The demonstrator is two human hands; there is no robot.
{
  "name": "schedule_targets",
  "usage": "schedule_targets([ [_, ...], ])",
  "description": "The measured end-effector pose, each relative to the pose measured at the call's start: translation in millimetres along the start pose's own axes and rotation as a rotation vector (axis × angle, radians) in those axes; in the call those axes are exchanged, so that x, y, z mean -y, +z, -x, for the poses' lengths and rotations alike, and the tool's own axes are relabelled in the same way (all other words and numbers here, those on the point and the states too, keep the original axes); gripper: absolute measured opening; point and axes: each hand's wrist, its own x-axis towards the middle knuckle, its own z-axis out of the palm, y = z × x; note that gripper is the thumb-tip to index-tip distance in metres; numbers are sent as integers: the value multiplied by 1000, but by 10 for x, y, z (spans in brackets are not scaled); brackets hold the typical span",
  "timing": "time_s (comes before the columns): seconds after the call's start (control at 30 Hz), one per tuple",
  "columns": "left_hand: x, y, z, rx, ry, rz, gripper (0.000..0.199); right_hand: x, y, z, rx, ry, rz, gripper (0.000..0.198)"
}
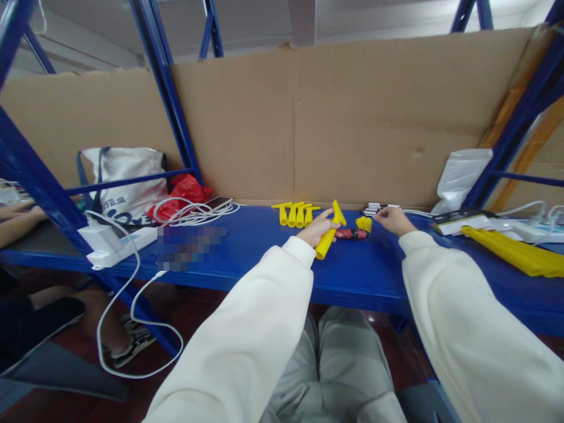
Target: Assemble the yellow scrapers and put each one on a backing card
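The left hand (319, 229) was closed around a yellow tube (326, 244), which leaned with its round end toward the person. A red-black tool (355, 234) lay just to the right of this hand. The right hand (393, 221) had its fingertips drawn together; I could not tell if they pinched anything. Between both hands, nearer the right, lay a yellow piece (363, 223). Farther left, four similar tubes (291, 218) lined up before the cardboard (352, 117).

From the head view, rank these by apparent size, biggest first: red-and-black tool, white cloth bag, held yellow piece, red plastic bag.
1. White cloth bag
2. Red plastic bag
3. Held yellow piece
4. Red-and-black tool, judged by its visible part
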Motion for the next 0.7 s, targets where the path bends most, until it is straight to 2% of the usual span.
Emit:
schedule_targets([
  [0.13, -17, 6, 22, 86, -20, 57, 72, 274, 87, 60, 13, -203, -361, 22],
  [0.23, -7, 6, 16, 130, -33, 74, 72, 437, 163, 146, 13, -293, -508, 32],
  [0.47, 31, -10, -16, 185, -11, 102, 72, 514, 205, 237, 35, -283, -665, 45],
  [0.7, 23, -11, -1, 209, -12, 136, 71, 524, 212, 247, -36, -281, -684, 44],
])
